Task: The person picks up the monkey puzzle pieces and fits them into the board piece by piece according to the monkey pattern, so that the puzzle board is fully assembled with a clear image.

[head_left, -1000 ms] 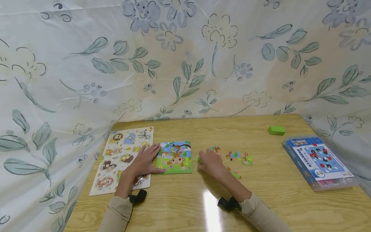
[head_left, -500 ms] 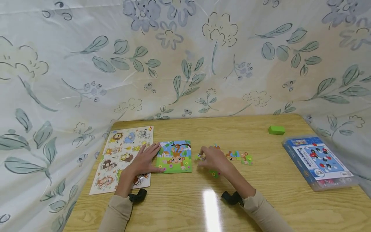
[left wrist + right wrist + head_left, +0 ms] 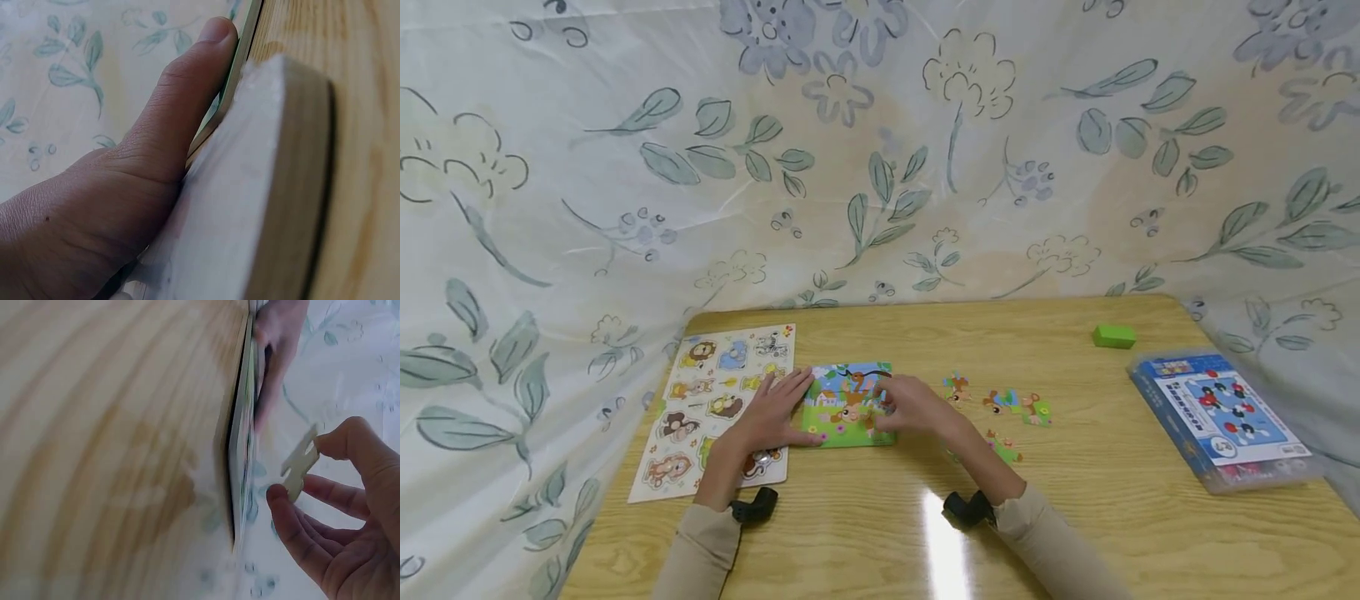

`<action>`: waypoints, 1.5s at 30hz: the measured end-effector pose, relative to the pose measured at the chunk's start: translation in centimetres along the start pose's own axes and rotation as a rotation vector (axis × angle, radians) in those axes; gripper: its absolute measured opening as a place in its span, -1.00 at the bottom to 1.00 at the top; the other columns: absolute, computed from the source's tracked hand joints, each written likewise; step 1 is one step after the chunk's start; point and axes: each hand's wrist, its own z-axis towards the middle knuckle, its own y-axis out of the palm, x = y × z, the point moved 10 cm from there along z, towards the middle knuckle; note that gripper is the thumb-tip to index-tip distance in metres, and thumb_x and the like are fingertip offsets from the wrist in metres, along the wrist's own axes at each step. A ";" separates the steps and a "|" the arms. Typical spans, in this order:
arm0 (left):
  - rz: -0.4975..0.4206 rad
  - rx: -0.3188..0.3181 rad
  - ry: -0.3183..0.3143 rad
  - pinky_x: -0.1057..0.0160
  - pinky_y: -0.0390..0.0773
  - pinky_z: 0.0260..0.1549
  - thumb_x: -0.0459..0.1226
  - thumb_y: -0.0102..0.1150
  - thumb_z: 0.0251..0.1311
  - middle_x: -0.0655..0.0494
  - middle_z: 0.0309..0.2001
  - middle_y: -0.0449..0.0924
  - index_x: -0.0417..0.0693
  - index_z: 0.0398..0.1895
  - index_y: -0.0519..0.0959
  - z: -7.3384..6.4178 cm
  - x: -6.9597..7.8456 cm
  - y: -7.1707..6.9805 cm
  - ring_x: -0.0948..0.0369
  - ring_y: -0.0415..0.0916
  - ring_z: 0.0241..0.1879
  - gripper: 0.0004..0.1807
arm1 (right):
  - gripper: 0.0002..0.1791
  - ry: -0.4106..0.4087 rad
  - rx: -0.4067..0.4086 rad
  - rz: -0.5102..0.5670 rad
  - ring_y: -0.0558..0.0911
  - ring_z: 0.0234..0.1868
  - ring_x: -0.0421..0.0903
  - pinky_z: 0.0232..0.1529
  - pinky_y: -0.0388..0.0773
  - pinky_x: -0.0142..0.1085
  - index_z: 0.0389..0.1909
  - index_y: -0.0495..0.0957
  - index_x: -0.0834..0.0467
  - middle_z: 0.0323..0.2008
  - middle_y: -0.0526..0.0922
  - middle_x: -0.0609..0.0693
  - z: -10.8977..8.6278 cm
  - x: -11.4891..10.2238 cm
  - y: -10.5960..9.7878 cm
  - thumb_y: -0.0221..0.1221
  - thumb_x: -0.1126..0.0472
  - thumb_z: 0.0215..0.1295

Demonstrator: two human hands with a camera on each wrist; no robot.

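Observation:
A square monkey picture puzzle board [image 3: 831, 437] lies on the table. My left hand [image 3: 767, 417] rests at its left side, fingers spread and fairly straight, the thumb along the lower left corner. In the left wrist view the thumb [image 3: 181, 87] lies against the edge of that board, beside the thicker pale board [image 3: 244, 187]. Over the right part of the monkey board is my right hand [image 3: 919, 406]. The right wrist view shows it pinching a small jigsaw piece [image 3: 301, 465] between thumb and fingertips, held apart from the board. The piece's printed face is hidden there.
Several loose jigsaw pieces [image 3: 1002, 404] lie right of the board, some partly behind my right forearm. An animal peg puzzle [image 3: 677, 454] lies at the left. A green block [image 3: 1114, 336] and a boxed molecule set [image 3: 1225, 417] are at the right.
My right hand has moved left from among the loose pieces to above the right side of the monkey board, carrying a piece. My left hand has stayed in place.

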 end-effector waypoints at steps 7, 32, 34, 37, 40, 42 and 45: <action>-0.024 -0.007 -0.003 -0.25 -0.24 0.47 0.46 0.18 -0.11 0.04 0.57 -0.06 -0.01 0.56 -0.02 0.3 0.2 0.1 0.00 -0.08 0.55 0.26 | -0.61 -0.075 -0.094 -0.001 0.61 -0.26 -0.06 -0.30 0.53 -0.36 0.02 0.54 0.31 -0.16 0.67 0.15 2.3 -2.3 2.2 0.22 0.30 0.14; -0.015 -0.001 0.021 -0.27 -0.22 0.46 0.40 0.22 -0.07 0.00 0.56 -0.04 -0.04 0.55 -0.01 -0.2 0.5 -0.5 -0.03 -0.05 0.54 0.23 | -0.68 -0.106 -0.058 -0.101 0.56 -0.09 -0.08 -0.14 0.55 -0.36 0.01 0.65 0.21 -0.04 0.56 0.08 6.2 -3.4 4.8 0.24 0.15 0.31; -0.012 -0.001 0.022 -0.26 -0.23 0.46 0.40 0.22 -0.06 0.02 0.56 -0.05 -0.04 0.55 -0.01 -0.1 0.5 -0.5 -0.02 -0.05 0.54 0.23 | -0.66 -0.093 -0.063 -0.110 0.56 -0.09 -0.08 -0.13 0.55 -0.35 0.04 0.64 0.21 -0.03 0.56 0.08 6.2 -3.3 4.8 0.24 0.13 0.32; -0.006 -0.005 0.023 -0.26 -0.23 0.46 0.40 0.21 -0.06 0.02 0.57 -0.06 -0.04 0.55 -0.01 -0.1 0.5 -0.4 -0.01 -0.06 0.54 0.22 | -0.63 -0.085 -0.070 -0.122 0.56 -0.07 -0.08 -0.12 0.55 -0.33 0.06 0.63 0.22 -0.02 0.56 0.08 6.2 -3.1 4.9 0.22 0.10 0.33; 0.000 -0.014 0.016 -0.25 -0.23 0.47 0.41 0.21 -0.06 0.04 0.57 -0.08 -0.03 0.56 -0.02 -0.1 0.3 -0.2 0.00 -0.07 0.55 0.23 | -0.63 -0.103 -0.063 -0.126 0.57 -0.06 -0.08 -0.10 0.55 -0.32 0.05 0.64 0.22 -0.02 0.59 0.09 6.2 -3.1 5.0 0.21 0.09 0.34; -0.004 -0.014 0.015 -0.26 -0.23 0.47 0.40 0.21 -0.06 0.03 0.57 -0.07 -0.03 0.56 -0.02 -0.1 0.3 -0.2 0.00 -0.07 0.55 0.22 | -0.63 -0.118 -0.055 -0.122 0.58 -0.06 -0.07 -0.10 0.56 -0.31 0.06 0.64 0.22 -0.03 0.61 0.10 6.3 -3.2 5.0 0.20 0.10 0.34; -0.002 -0.015 0.011 -0.25 -0.24 0.47 0.40 0.22 -0.06 0.03 0.57 -0.07 -0.03 0.56 -0.02 -0.2 0.2 -0.3 0.00 -0.08 0.55 0.22 | -0.62 -0.132 -0.046 -0.116 0.59 -0.06 -0.06 -0.09 0.57 -0.28 0.08 0.63 0.24 -0.03 0.63 0.11 6.3 -3.3 5.0 0.19 0.11 0.35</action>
